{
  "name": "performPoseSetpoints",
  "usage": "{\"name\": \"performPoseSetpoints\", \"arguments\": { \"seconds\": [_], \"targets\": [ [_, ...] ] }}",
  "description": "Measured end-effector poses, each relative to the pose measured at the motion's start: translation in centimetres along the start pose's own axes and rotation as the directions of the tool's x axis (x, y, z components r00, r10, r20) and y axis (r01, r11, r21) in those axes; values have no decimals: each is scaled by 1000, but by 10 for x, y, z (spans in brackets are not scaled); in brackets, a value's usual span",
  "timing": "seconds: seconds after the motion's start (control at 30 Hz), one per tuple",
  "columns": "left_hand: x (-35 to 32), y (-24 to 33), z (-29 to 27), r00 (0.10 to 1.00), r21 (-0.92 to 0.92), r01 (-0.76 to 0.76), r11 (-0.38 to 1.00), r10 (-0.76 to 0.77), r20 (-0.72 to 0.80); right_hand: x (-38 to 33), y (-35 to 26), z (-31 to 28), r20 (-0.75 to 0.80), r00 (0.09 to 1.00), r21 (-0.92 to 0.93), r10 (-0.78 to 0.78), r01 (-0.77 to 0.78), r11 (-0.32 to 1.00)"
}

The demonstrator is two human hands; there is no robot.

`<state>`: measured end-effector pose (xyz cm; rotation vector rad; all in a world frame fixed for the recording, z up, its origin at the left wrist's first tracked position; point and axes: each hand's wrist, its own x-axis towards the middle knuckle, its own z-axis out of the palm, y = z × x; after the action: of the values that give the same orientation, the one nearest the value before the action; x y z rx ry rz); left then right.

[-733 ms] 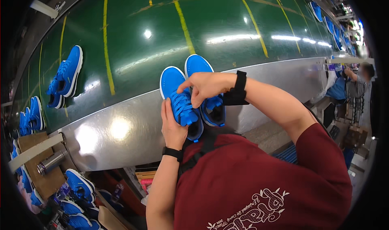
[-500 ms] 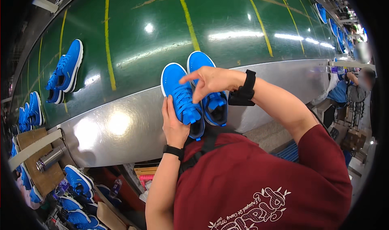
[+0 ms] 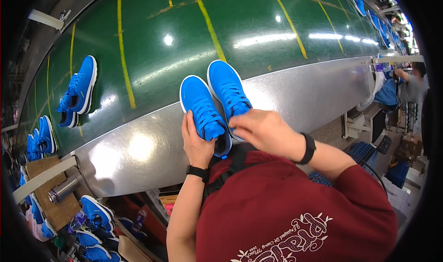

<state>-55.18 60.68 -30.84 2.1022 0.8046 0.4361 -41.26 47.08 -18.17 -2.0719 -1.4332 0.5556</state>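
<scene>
Left hand is gripping the left shoe at its heel; right hand is pinching the right shoe's tongue. Both look light and soft.

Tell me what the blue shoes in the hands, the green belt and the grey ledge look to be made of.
Pair of blue shoes: looks like knit or mesh fabric, matte and finely textured, with white rubbery soles. Green belt: probably smooth rubber or plastic, glossy, mirroring the lamps. Grey ledge: seemingly brushed sheet metal with soft, blurred reflections.

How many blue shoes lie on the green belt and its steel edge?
At least 7: two at the hands, a pair left, about three far left. Far ones top right are unclear.
</scene>
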Motion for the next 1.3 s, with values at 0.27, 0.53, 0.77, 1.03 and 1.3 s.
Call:
{"name": "performPoseSetpoints", "arguments": {
  "seconds": [0.27, 0.53, 0.77, 1.03, 1.3],
  "targets": [
    [1, -15, -8, 975, -230, -11, 973, 62, 213, -37, -7, 58, 91, 990, -363, 111, -70, 929],
    [-2, 38, -39, 980, -167, -105, 980, 131, 152, -33, 32, 63, -7, 999, -205, -39, 37, 978],
    [7, 164, -85, 922, -680, -255, 688, 385, 44, -19, 88, -27, -145, 985, -64, -93, 84, 994],
    [21, 287, -138, 590, -972, -227, 53, 802, -94, 108, 205, -123, -382, 915, -464, -128, -70, 883],
    [7, 345, -110, 752, -968, -246, 45, 639, -161, 149, 260, -125, -396, 906, -508, 150, -352, 786]
  ]
}}
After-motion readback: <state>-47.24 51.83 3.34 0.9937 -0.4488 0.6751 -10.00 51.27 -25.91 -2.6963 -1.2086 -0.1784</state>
